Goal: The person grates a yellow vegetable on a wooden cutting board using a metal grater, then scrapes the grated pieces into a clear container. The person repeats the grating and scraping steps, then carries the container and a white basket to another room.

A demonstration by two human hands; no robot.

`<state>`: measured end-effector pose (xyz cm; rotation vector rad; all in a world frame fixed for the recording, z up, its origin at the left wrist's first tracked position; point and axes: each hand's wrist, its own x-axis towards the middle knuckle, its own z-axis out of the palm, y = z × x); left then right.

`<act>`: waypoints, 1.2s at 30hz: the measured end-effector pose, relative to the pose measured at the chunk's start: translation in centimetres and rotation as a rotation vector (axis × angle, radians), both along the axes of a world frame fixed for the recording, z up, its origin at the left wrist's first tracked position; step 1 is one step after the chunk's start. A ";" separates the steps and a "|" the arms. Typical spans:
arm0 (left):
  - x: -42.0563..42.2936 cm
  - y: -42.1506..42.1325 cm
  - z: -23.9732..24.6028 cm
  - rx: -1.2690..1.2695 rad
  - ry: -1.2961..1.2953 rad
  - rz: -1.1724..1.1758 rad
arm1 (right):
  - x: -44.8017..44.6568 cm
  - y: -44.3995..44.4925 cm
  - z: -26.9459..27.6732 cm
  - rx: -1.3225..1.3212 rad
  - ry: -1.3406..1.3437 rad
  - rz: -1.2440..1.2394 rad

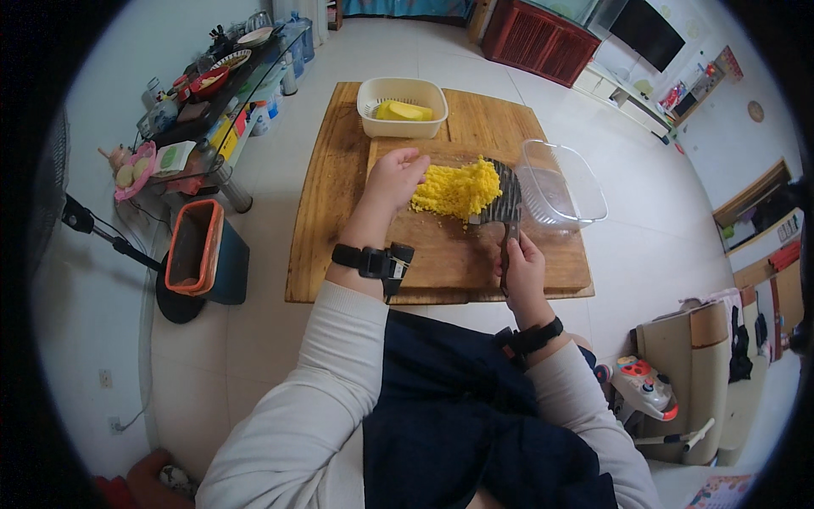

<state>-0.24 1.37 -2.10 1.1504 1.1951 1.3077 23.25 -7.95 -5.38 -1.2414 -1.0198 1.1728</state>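
My right hand (pixel 524 264) grips the handle of a cleaver (pixel 502 194) whose dark, textured blade lies against the right end of a heap of finely chopped yellow food (pixel 455 189). At the heap's left end is my left hand (pixel 397 178), fingers slightly curled with no tool in them; whether its fingertips touch the food cannot be told. The heap rests on a wooden cutting board (pixel 445 261). Behind the board stands a cream plastic basket (pixel 402 127) holding yellow pieces (pixel 404 111). To the right, a clear plastic container (pixel 563 184) sits beside the cleaver, partly over the board.
The board lies on a wooden table (pixel 324 210). Left of it stand an orange-rimmed bin (pixel 232 261) and a glass shelf (pixel 248 76) crowded with dishes and bottles. A beige sofa (pixel 687 382) and a toy (pixel 645 388) are at the lower right.
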 end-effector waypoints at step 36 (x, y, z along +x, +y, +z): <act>-0.4 0.0 0.4 -0.100 0.027 -0.042 | 12.0 3.2 7.9 0.093 0.245 -0.267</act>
